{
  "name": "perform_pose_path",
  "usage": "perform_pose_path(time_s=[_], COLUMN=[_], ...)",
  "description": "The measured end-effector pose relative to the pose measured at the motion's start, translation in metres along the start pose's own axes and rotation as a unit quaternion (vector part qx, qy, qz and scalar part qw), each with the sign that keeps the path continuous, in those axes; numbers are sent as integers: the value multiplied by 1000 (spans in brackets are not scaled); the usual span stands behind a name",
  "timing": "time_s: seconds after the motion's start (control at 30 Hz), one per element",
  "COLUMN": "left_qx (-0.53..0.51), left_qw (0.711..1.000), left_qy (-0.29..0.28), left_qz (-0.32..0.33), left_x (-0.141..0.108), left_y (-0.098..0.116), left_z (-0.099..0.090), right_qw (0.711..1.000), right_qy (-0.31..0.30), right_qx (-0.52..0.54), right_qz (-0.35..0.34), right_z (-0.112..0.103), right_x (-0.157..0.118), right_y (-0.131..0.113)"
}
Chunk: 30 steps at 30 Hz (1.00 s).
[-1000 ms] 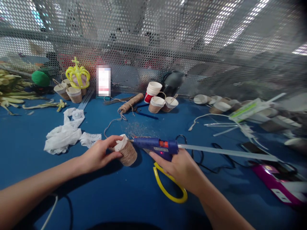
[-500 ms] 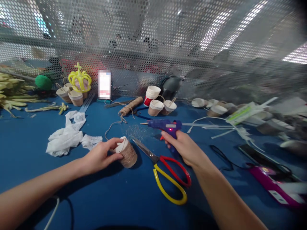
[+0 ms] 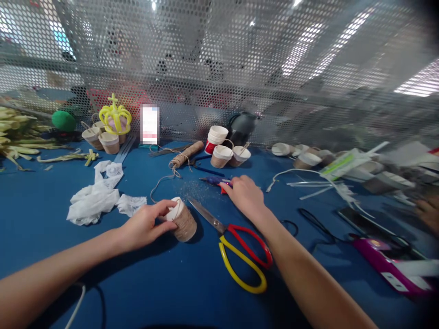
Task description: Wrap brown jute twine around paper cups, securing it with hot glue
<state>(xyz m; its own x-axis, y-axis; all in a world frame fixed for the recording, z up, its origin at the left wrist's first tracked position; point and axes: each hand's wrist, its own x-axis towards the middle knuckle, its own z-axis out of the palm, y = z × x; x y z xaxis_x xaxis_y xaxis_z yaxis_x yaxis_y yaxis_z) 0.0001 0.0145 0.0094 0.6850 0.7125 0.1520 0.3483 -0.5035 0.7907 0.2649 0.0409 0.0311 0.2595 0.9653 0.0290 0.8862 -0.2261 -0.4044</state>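
My left hand [image 3: 149, 224] pinches the rim of a small twine-wrapped cup [image 3: 185, 224], which lies tilted on the blue table [image 3: 144, 283]. Twine runs from near the cup back to a twine roll [image 3: 187, 154]. My right hand [image 3: 246, 194] is over a blue glue gun [image 3: 213, 181], fingers bent around it; its nozzle points left and most of its body is hidden behind the hand. Between the hands lie large scissors [image 3: 222, 228] with one red and one yellow handle, blades toward the back left.
White crumpled fabric [image 3: 92, 201] lies at left. Small cups [image 3: 222, 156], a yellow crown [image 3: 115, 119] and a phone [image 3: 150, 123] stand along the mesh. Glue sticks [image 3: 308, 185], a cable and a magenta power strip [image 3: 391, 267] lie at right, where another person's hand [image 3: 428, 210] shows.
My right hand has moved slightly left and up, and the glue gun has turned and lowered toward the table. Another person's hand has appeared at the right edge. My left hand stays on the cup.
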Motion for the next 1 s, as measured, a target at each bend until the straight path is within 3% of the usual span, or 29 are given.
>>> perform_pose_path(time_s=[0.1,0.27,0.4,0.53,0.77,0.9,1.0], left_qx=[42,152,198,220,256,201,79], left_qw=[998,963,938,931,915,945,988], left_qy=[7,39,38,19,-2,-8,-14], left_qz=[40,220,283,292,311,259,136], left_x=[-1,-4,-5,-7,-7,-6,-5], left_y=[-1,0,5,11,17,14,14], left_z=[2,8,9,7,5,1,-6], right_qw=[991,950,935,919,913,935,956], right_qy=[-68,-170,-233,-289,-237,-187,-139], right_qx=[40,126,109,32,-109,-64,105], right_qz=[-107,-229,-243,-266,-314,-296,-234], right_z=[-3,4,3,-6,-7,-13,-23], right_x=[-18,-38,-38,-37,-43,-44,-43], right_y=[-27,-63,-73,-80,-98,-96,-85])
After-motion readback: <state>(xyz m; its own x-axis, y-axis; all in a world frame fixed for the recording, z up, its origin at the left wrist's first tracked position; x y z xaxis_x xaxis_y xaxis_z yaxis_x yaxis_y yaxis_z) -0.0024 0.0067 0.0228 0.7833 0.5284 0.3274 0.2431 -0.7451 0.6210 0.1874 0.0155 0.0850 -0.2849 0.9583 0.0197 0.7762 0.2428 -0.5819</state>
